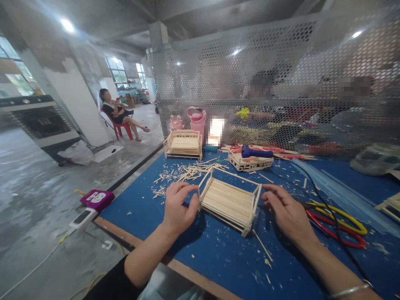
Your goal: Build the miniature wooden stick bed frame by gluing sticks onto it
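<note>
A small bench-like frame of pale wooden sticks (229, 200) sits in front of me on the blue tabletop, with a slatted bed and thin upright rails. My left hand (181, 206) is at its left end, thumb and forefinger tips closed at the corner post. At the opposite end, my right hand (286, 210) has its fingers apart and stretched toward the right post, close to it or lightly touching. Loose sticks and chips (190, 173) lie behind the frame. Red-and-yellow-handled cutters (340, 225) are beside my right hand.
A finished-looking stick bench (183, 143) stands at the back left, near a pink bottle (197, 123). A blue glue gun (256, 152) rests on another stick piece (250, 162); its black cord crosses the right side. Behind is a perforated metal screen (193, 79). A person (117, 110) sits far left.
</note>
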A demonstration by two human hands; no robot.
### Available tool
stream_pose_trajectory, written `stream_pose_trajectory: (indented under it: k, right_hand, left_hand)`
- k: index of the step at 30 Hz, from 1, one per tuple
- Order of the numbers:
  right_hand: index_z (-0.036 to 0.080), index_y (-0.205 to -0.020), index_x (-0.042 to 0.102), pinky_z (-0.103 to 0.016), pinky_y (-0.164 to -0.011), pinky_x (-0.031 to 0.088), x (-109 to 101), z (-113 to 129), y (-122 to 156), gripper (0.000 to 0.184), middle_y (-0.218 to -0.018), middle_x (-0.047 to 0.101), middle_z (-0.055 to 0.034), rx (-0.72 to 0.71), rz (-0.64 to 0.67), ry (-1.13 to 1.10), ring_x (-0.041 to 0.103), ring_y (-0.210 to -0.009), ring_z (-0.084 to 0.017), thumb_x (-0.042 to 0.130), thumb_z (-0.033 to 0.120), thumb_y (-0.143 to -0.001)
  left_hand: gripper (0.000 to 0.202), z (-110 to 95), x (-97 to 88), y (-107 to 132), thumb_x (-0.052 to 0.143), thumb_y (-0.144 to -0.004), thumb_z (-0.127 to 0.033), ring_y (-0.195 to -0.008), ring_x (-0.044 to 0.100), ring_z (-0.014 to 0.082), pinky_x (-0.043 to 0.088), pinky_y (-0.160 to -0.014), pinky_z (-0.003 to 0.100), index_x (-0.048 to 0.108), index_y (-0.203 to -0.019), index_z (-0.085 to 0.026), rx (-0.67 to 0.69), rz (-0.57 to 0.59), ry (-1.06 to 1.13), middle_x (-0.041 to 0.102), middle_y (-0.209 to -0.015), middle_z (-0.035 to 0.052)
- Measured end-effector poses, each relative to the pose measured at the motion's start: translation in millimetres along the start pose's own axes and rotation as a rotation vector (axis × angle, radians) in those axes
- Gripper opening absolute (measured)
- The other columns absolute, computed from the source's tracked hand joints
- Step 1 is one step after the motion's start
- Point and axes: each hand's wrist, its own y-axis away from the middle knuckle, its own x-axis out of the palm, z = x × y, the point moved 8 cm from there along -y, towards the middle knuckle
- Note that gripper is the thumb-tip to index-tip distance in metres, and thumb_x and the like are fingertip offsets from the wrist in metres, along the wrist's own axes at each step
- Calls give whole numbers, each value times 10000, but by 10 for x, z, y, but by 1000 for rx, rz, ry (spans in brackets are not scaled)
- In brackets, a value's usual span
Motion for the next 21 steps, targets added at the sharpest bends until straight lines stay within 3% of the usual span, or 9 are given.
stream_pose_trajectory:
  k: [15,19,21]
  right_hand:
    - [209,-967,612,-337,-673,495,9,20,3,406,-721,670,-39,2,3,16,630,-658,-213,477,530,-758]
    - [210,-968,612,-353,-688,496,4,16,-3,388,-728,683,-45,2,2,18,633,-667,-221,473,510,-765]
    - [214,-972,611,-353,-691,497,6,11,-4,381,-739,689,-46,-2,3,14,633,-670,-220,469,504,-769]
  left_hand:
    - [185,5,31,8,496,-796,-139,-851,569,195,473,-772,328,666,-853,-188,-4,32,20,606,-868,57]
    - [323,122,-62,-94,450,-822,-125,-971,571,203,456,-864,359,632,-1073,-214,-69,-38,152,632,-998,64]
    - [421,182,-39,-254,433,-845,-140,-1005,565,199,436,-895,371,561,-1231,-246,-80,-1,260,655,-1044,55]
